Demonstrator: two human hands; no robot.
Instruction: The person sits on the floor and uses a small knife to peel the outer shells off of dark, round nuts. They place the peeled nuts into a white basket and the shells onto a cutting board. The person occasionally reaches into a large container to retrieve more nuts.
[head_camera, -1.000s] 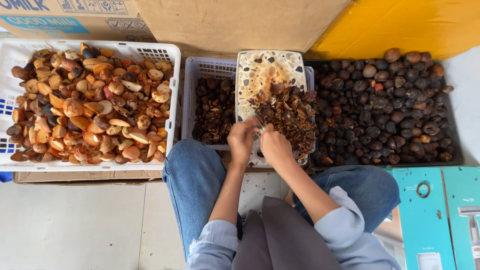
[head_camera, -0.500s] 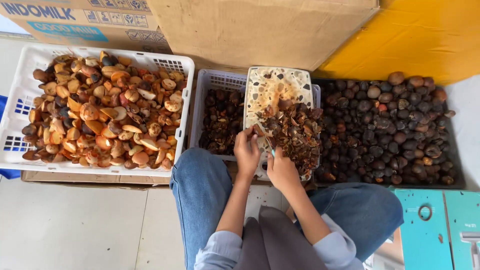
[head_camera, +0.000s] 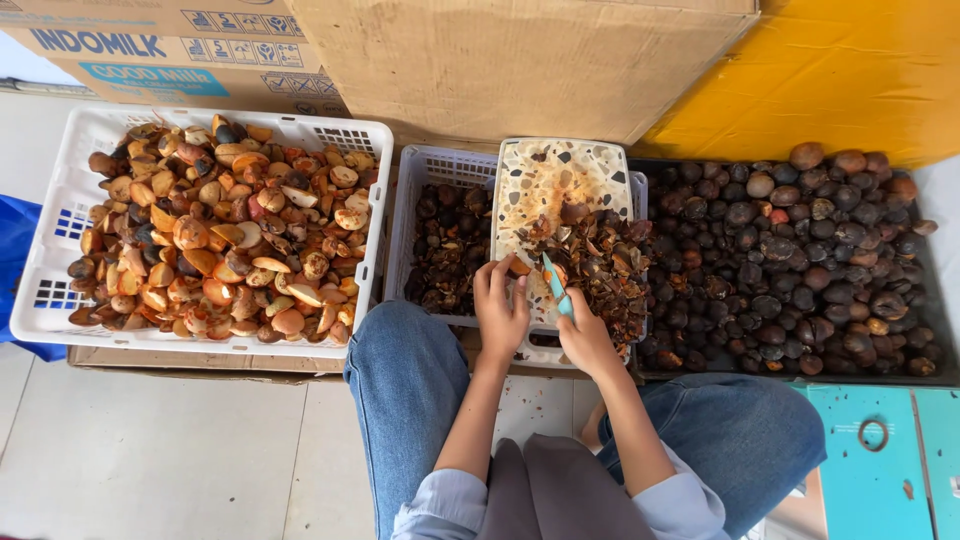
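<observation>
I see my left hand (head_camera: 500, 310) with its fingers curled, pinching a small brown nut piece (head_camera: 518, 268) against the speckled cutting board (head_camera: 560, 180), which lies across the middle white basket (head_camera: 440, 165) of dark shells. My right hand (head_camera: 585, 340) is closed around a teal-handled knife (head_camera: 555, 285), whose blade points up toward that piece, just beside a heap of brown husk scraps (head_camera: 600, 265) on the board. A white basket of cut orange-tan pieces (head_camera: 60, 225) sits to my left, and a black tray of whole dark nuts (head_camera: 800, 250) to my right.
</observation>
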